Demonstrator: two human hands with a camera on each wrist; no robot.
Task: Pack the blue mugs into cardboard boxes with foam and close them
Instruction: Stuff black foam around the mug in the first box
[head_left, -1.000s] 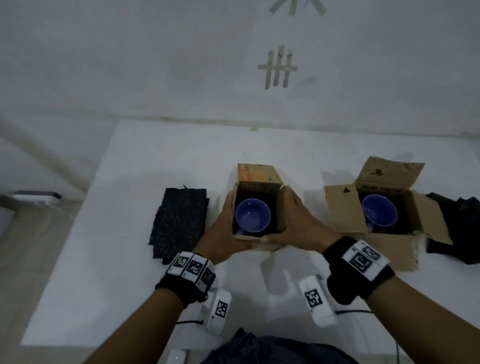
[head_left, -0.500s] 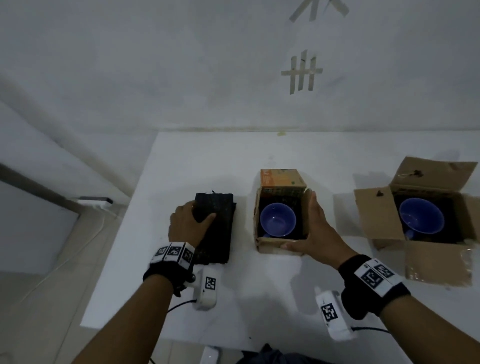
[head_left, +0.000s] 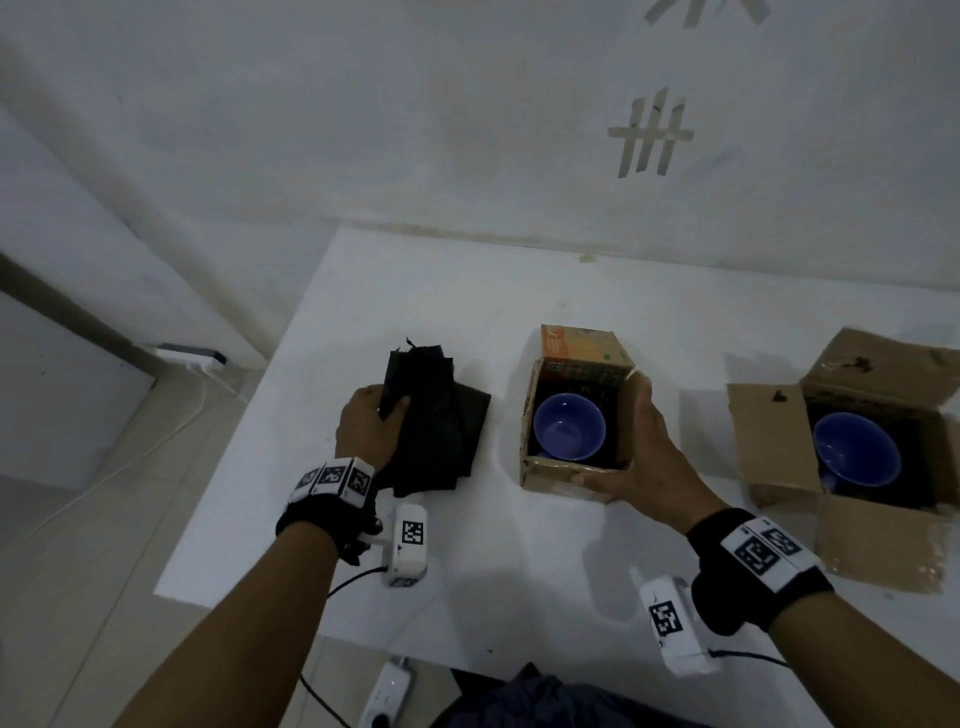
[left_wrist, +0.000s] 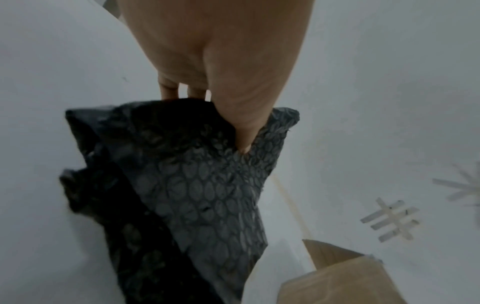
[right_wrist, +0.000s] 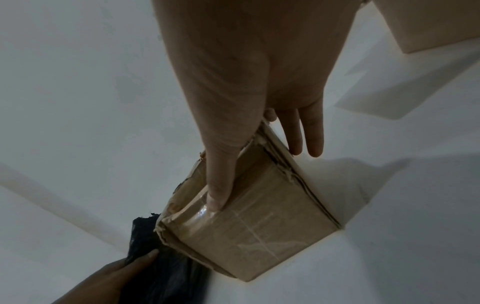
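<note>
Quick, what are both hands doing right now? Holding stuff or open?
Left hand: closed, gripping the black foam sheet.
Right hand: open, straight fingers pressed against the small cardboard box.

On the table (head_left: 519, 561), the left hand (head_left: 366, 434) pinches the left edge of a foam stack (head_left: 436, 426), thumb on top, and most of the stack lies right of the fingers. Just right of the stack stands a box (head_left: 550, 478) with a mug (head_left: 569, 426) inside. The right hand (head_left: 644, 447) rests against it, fingers along its right wall and thumb across its near wall. Further right of those fingers, apart from them, sits a second box (head_left: 769, 441) holding another mug (head_left: 857, 457).
</note>
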